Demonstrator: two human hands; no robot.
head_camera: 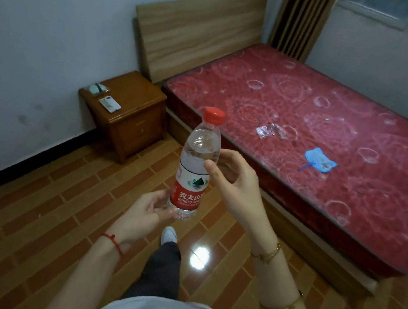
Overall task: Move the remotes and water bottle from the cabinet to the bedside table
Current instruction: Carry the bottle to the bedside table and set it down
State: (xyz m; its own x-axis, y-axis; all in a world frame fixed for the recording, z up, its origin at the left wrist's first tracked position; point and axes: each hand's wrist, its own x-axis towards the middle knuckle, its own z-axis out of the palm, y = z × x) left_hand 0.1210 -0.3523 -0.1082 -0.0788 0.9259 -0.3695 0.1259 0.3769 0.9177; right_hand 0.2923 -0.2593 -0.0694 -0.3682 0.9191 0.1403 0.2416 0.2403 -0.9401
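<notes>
A clear water bottle [196, 163] with a red cap and a red label stands upright in the air in front of me. My left hand [149, 209] grips its base from the left. My right hand [233, 181] is curled round its middle from the right, thumb on the front. On the brown bedside table [135, 119], to the left of the bed, lies a white remote [109, 103]. Behind that remote lies a second, pale remote in a clear wrapper [97, 88]. The cabinet is out of view.
A bed with a red patterned mattress [328, 144] fills the right side; a blue hand fan [319, 163] and a clear plastic scrap [269, 131] lie on it. A wooden headboard [200, 34] leans on the wall. The tiled floor [47, 211] stretches to the table.
</notes>
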